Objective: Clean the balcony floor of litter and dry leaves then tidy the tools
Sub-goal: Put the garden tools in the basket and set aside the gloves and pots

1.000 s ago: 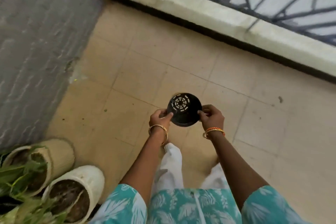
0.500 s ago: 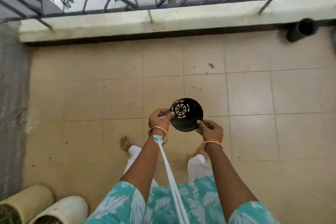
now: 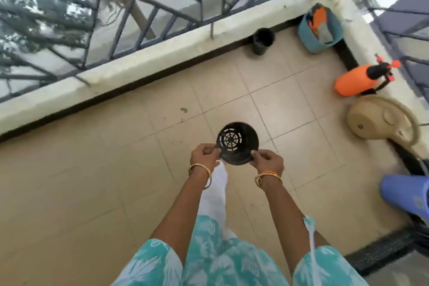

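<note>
Change: view swung right vs prev frame; corner w/ blue tub [image 3: 320,30], orange sprayer [image 3: 355,79], beige pot [image 3: 380,121] now in sight.
Task obj: black pot [image 3: 238,143] held above tiled floor [image 3: 92,169], slotted base up, tilted.
L hand [image 3: 204,154]: fingers pinch pot rim.
R hand [image 3: 267,160]: fingers pinch opposite rim.
Other: second black pot [image 3: 262,40] by parapet [image 3: 139,65].

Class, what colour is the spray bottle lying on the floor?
Orange, with a black top, seen in the head view: spray bottle.

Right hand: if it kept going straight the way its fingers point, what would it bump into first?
The right hand already pinches the black pot, so it meets that first.
</note>
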`<state>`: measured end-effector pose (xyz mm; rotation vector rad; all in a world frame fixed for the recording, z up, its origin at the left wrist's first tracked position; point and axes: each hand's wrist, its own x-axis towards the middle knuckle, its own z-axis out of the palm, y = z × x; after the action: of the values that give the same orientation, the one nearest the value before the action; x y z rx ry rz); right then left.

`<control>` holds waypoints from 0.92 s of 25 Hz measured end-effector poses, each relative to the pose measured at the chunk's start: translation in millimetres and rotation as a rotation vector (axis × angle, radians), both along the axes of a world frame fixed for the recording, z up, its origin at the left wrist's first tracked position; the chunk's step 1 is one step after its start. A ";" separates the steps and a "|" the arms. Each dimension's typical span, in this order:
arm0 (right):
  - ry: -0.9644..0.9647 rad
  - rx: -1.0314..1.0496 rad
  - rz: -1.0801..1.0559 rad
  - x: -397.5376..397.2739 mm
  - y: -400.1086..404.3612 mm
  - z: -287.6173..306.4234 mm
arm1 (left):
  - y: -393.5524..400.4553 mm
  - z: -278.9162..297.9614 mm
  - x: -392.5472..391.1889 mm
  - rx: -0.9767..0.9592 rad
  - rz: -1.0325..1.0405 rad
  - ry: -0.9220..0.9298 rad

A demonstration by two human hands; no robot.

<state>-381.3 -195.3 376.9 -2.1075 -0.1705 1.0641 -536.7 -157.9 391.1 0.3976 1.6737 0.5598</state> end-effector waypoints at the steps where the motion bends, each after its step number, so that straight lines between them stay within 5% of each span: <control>1: 0.003 0.017 -0.030 18.0 18.2 -2.5 | 21.2 -0.3 18.2 -0.008 -0.047 -0.006; 12: 0.013 0.063 -0.224 191.0 240.0 -49.1 | 264.3 -44.9 207.2 0.043 -0.223 0.026; 23: -0.072 -0.057 -0.057 374.9 422.2 -147.5 | 418.8 -112.3 395.7 -0.267 -0.198 -0.137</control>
<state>-6.4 226.9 229.4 -2.1901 -0.1155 0.9713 -141.0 260.9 278.8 0.3181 1.5318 0.2075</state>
